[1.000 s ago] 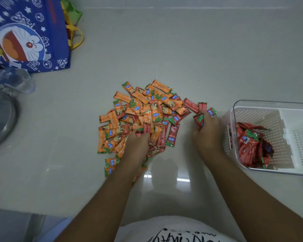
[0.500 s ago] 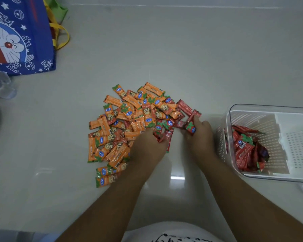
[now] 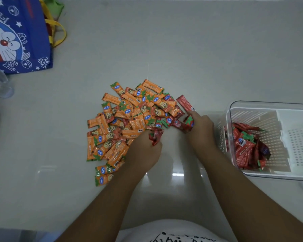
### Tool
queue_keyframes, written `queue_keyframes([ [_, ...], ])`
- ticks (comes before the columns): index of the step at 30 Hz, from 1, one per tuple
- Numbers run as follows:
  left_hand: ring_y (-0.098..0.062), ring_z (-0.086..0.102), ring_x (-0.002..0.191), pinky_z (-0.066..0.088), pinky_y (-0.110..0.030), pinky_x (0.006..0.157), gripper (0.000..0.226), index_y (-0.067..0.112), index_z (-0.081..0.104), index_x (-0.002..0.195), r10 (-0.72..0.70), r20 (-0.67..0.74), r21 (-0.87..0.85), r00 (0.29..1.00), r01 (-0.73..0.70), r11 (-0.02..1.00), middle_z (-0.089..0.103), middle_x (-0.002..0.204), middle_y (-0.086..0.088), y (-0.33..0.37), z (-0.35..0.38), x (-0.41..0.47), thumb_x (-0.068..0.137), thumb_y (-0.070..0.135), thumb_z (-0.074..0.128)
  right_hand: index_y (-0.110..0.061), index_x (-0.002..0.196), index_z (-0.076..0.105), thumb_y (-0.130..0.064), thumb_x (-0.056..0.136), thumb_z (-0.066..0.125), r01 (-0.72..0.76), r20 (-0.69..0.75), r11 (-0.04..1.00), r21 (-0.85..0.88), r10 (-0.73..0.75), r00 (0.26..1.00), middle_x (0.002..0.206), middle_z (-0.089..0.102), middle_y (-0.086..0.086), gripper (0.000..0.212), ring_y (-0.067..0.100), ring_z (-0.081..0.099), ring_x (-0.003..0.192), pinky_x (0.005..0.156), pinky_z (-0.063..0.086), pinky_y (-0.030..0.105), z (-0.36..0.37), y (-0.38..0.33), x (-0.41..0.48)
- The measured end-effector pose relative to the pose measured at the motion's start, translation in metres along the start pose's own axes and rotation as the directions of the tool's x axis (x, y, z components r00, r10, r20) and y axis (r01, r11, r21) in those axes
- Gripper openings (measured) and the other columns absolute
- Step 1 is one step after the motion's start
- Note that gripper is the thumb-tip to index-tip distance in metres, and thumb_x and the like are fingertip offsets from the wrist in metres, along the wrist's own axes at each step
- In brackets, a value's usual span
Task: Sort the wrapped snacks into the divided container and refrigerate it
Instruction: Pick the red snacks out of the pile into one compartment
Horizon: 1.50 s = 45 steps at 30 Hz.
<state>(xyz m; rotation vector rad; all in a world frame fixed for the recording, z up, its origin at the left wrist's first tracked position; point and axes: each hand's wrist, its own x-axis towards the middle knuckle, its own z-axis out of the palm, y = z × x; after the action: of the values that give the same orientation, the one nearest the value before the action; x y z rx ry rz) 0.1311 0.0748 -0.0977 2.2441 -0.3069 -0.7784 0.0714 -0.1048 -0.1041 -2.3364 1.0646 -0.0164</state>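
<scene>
A pile of orange wrapped snacks (image 3: pixel 122 123) with a few red ones mixed in lies on the pale surface. My left hand (image 3: pixel 143 151) sits at the pile's near right edge, closed on red wrapped snacks (image 3: pixel 155 135). My right hand (image 3: pixel 200 128) is right of the pile, gripping more red snacks (image 3: pixel 188 121). One red snack (image 3: pixel 185 103) lies loose just beyond it. The clear divided container (image 3: pixel 234 105) stands at the right. Its left compartment holds several red snacks (image 3: pixel 245 147); the right compartment (image 3: pixel 301 142) looks empty.
A blue cartoon shopping bag (image 3: pixel 16 35) with yellow handles stands at the far left. A clear plastic item (image 3: pixel 0 84) lies below it at the left edge. My white shirt (image 3: pixel 164 231) fills the bottom middle.
My left hand has moved right and closed on red snacks pulled from the pile's near edge. My right hand stays beside the pile holding its red snacks. The view has shifted slightly.
</scene>
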Motion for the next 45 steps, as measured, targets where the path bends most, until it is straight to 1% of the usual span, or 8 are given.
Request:
queue_keyframes([
  [6, -0.019, 0.067, 0.077, 0.054, -0.038, 0.065, 0.022, 0.036, 0.053, 0.105, 0.055, -0.072, 0.200, 0.996, -0.040, 0.979, 0.067, 0.080, 0.009, -0.004, 0.003, -0.001, 0.089, 0.051, 0.055, 0.001, 0.116, 0.065, 0.001, 0.081, 0.071, -0.036, 0.051, 0.998, 0.046, 0.033, 0.998, 0.121, 0.043, 0.017, 0.035, 0.030, 0.052, 0.103, 0.100, 0.044, 0.035, 0.012, 0.006, -0.015],
  [12, -0.026, 0.066, 0.106, 0.052, -0.037, 0.073, 0.064, 0.024, 0.050, 0.124, 0.079, -0.221, 0.407, 0.972, 0.018, 0.913, 0.068, 0.113, 0.001, -0.001, 0.015, 0.014, 0.079, 0.065, 0.072, -0.019, 0.108, 0.055, -0.020, 0.082, 0.071, -0.096, -0.013, 0.991, 0.096, 0.098, 0.995, 0.105, 0.054, 0.009, 0.030, 0.025, 0.053, 0.093, 0.082, 0.053, 0.041, 0.008, 0.002, -0.023],
  [20, -0.027, 0.069, 0.092, 0.056, -0.037, 0.069, 0.051, 0.024, 0.065, 0.103, 0.055, -0.215, 0.495, 0.975, 0.060, 0.867, 0.070, 0.096, 0.000, -0.005, 0.008, 0.013, 0.076, 0.068, 0.070, -0.020, 0.114, 0.062, -0.049, 0.081, 0.072, -0.113, 0.096, 0.994, 0.011, 0.112, 0.989, 0.107, 0.066, 0.004, 0.045, 0.031, 0.046, 0.113, 0.084, 0.044, 0.038, 0.026, -0.023, -0.004],
  [23, -0.027, 0.068, 0.083, 0.054, -0.033, 0.065, 0.035, 0.023, 0.067, 0.095, 0.038, -0.178, 0.423, 0.983, 0.041, 0.905, 0.069, 0.087, 0.001, -0.003, 0.003, 0.015, 0.083, 0.055, 0.064, -0.017, 0.098, 0.069, -0.050, 0.083, 0.069, -0.072, 0.137, 0.997, -0.032, 0.076, 0.988, 0.095, 0.070, 0.007, 0.037, 0.031, 0.058, 0.100, 0.082, 0.050, 0.036, 0.024, -0.015, -0.007],
  [28, -0.022, 0.059, 0.061, 0.044, -0.032, 0.055, 0.028, 0.016, 0.060, 0.070, 0.053, -0.106, 0.133, 0.993, -0.038, 0.990, 0.060, 0.061, 0.001, -0.009, -0.009, 0.010, 0.084, 0.039, 0.068, -0.022, 0.073, 0.060, -0.034, 0.080, 0.068, -0.190, -0.005, 0.912, 0.363, 0.206, 0.979, 0.061, 0.063, -0.012, 0.016, -0.001, 0.059, 0.057, 0.046, 0.036, 0.014, 0.006, -0.010, -0.012],
  [35, -0.010, 0.071, 0.069, 0.060, -0.034, 0.065, 0.003, 0.030, 0.070, 0.088, -0.068, 0.020, -0.231, 0.997, 0.071, 0.970, 0.075, 0.080, 0.006, -0.007, -0.024, -0.001, 0.086, 0.030, 0.072, -0.012, 0.106, 0.063, -0.025, 0.089, 0.067, -0.196, -0.077, 0.916, 0.350, 0.237, 0.968, 0.100, 0.066, 0.003, 0.022, 0.019, 0.056, 0.084, 0.071, 0.037, 0.024, -0.001, -0.034, 0.048],
  [40, 0.001, 0.070, 0.065, 0.053, -0.017, 0.053, 0.045, 0.042, 0.050, 0.120, -0.036, 0.232, -0.326, 0.972, 0.113, 0.939, 0.073, 0.097, 0.014, -0.010, -0.028, -0.003, 0.092, 0.014, 0.071, -0.010, 0.115, 0.063, -0.040, 0.087, 0.069, -0.288, -0.024, 0.939, 0.190, 0.298, 0.954, 0.117, 0.062, 0.015, 0.042, 0.034, 0.060, 0.108, 0.093, 0.052, 0.043, 0.012, -0.034, 0.065],
  [45, -0.014, 0.063, 0.056, 0.051, -0.027, 0.055, 0.013, 0.017, 0.072, 0.098, -0.134, 0.165, -0.360, 0.977, 0.186, 0.914, 0.069, 0.066, -0.007, -0.008, -0.023, 0.000, 0.085, 0.018, 0.072, -0.006, 0.110, 0.067, -0.046, 0.081, 0.075, -0.337, 0.022, 0.926, 0.173, 0.338, 0.941, 0.114, 0.062, 0.017, 0.050, 0.036, 0.063, 0.104, 0.088, 0.054, 0.041, 0.020, -0.021, 0.059],
])
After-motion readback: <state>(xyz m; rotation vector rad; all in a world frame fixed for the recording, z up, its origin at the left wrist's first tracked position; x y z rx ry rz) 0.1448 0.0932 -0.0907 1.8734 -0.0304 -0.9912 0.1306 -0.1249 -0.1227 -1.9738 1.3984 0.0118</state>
